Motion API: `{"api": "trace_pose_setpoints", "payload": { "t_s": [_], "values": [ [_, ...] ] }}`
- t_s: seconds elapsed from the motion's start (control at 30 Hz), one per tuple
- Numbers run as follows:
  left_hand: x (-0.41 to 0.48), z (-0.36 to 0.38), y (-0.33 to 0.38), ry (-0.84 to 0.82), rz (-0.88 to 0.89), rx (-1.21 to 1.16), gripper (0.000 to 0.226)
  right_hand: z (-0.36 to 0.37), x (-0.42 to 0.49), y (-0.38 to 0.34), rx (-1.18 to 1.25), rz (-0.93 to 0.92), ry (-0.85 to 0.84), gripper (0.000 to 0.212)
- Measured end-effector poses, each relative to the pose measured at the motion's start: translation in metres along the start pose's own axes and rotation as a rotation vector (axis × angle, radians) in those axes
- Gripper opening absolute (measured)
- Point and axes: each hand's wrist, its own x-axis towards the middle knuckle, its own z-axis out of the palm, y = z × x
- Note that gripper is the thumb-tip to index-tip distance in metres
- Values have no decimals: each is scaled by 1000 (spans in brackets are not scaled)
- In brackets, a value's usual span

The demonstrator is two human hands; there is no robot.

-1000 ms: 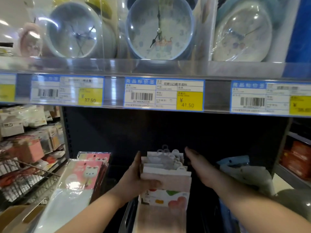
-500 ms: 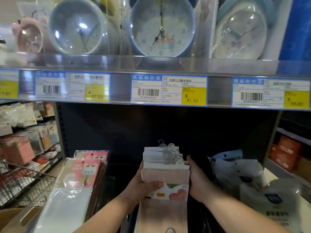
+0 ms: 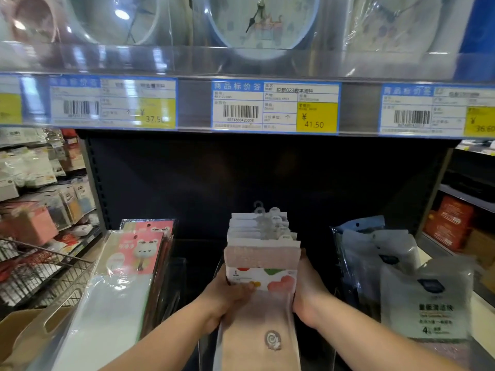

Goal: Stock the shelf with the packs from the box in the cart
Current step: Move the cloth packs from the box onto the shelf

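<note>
Although the stack of packs (image 3: pixel 262 245) fills the middle of the view, only its front pack shows across its width. Those behind show just white header cards and clear hanger hooks, and the front pack's lower end runs off the bottom edge. Clocks (image 3: pixel 254 20) on the upper level are cropped at the top and blurred behind clear plastic. Of the price tags (image 3: pixel 276 107), only the middle one reads sharply, 41.50. At far left a wire cart (image 3: pixel 40 274) and a brown cardboard box (image 3: pixel 24 336) with a hand slot are partly cut off, and what the box holds cannot be seen.

The stack stands on the lower shelf (image 3: pixel 198 247), in the dark bay between pink cat-print packs (image 3: pixel 139 253) on the left and pale blue-and-white bags (image 3: pixel 399 266) on the right. Bare dark gaps lie on both sides of it, and the bay behind and above it is open up to the tag rail.

Both forearms reach in from below. The left hand (image 3: pixel 230 293) grips the stack's left side, with the thumb curled across the printed band on the front and the fingers out of sight behind. The right hand (image 3: pixel 308 287) lies against the right edge, thumb up along the corner. Its fingers pass behind the stack, so how far they curl cannot be told.
</note>
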Motion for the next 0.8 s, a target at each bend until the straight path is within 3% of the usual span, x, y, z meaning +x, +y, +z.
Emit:
{"api": "trace_pose_setpoints", "payload": {
  "t_s": [0.1, 0.23, 0.37, 0.43, 0.67, 0.8],
  "values": [
    [2, 1, 0, 60, -31, -11, 57, -5, 1, 1, 28, 37, 43, 62],
    [-3, 6, -11, 91, -149, 14, 83, -10, -13, 6, 26, 136, 66, 62],
    [-13, 13, -20, 119, -230, -32, 29, 2, -9, 29, 54, 113, 94, 46],
    [-16, 16, -21, 149, -237, -53, 23, 2, -4, 40, 67, 92, 121, 46],
    [-11, 21, -30, 180, -271, -105, 47, 11, -4, 32, 264, 162, 63, 59],
    [-16, 17, -26, 191, -222, -31, 58, 6, -15, 32, 175, 145, 29, 40]
  ]
}}
